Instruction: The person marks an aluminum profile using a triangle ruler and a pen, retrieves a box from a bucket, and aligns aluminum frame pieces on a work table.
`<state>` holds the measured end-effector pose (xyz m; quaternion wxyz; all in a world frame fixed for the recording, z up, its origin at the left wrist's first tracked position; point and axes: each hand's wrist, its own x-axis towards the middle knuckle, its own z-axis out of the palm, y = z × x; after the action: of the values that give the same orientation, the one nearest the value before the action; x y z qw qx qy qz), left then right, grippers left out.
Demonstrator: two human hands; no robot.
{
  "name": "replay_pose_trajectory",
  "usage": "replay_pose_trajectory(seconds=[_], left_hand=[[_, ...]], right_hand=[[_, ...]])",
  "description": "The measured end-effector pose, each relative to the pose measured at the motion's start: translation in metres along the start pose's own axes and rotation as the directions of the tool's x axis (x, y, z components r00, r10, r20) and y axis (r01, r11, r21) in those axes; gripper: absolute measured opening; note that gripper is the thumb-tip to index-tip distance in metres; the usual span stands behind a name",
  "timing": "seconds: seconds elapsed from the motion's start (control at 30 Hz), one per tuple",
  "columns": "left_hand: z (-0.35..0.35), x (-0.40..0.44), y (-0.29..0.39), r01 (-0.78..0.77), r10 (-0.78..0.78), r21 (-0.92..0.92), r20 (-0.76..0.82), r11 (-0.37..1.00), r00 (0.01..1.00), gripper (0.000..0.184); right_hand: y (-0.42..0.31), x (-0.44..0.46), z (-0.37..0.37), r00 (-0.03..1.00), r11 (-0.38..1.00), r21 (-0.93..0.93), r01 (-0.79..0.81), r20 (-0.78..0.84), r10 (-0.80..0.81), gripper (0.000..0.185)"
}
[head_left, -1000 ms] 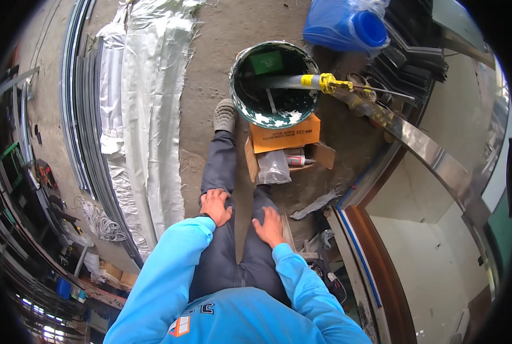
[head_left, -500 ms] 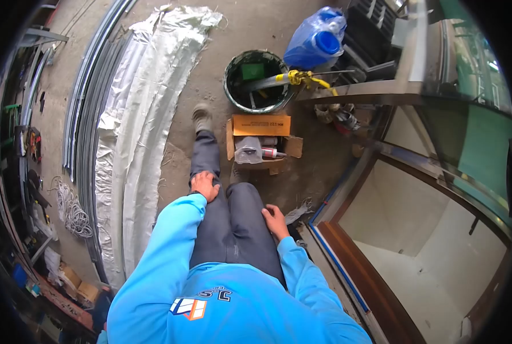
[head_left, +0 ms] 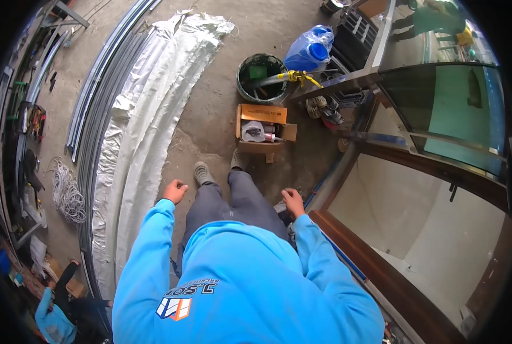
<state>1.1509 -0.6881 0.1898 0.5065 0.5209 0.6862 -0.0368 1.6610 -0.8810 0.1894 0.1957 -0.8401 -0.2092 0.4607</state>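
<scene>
My left hand (head_left: 176, 191) hangs beside my left thigh, near the silvery sheeting (head_left: 147, 126); its fingers are loosely curled and any content is hidden. On the other side my right hand (head_left: 293, 202) is away from my right thigh, fingers curled in, with nothing clear in it. Ahead of my feet sits an opened cardboard box (head_left: 263, 113) with a plastic bag and tubes inside. Behind it is a dark green bucket (head_left: 246, 89) holding a caulking gun (head_left: 283, 77) with a yellow handle.
Long metal profiles (head_left: 98, 86) lie left of the sheeting, beside a coiled rope (head_left: 67, 192). A blue container (head_left: 310, 54) stands past the bucket. At right is a brown-framed panel (head_left: 382, 252) below a glass frame (head_left: 462, 109). A person (head_left: 55, 321) is at lower left.
Both hands have come off my legs and out to the sides. The view has risen, with the box and bucket farther off. Both shoes now show, and a person appears at lower left.
</scene>
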Motion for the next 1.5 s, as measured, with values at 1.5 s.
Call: replay_pose_trajectory(seconds=[1.5], left_hand=[[0.186, -0.202, -0.093, 0.179, -0.734, -0.769, -0.474, 0.614, 0.486, 0.034]], right_hand=[[-0.290, 0.133, 0.164, 0.505, 0.745, -0.376, 0.551, 0.861, 0.061, 0.029]])
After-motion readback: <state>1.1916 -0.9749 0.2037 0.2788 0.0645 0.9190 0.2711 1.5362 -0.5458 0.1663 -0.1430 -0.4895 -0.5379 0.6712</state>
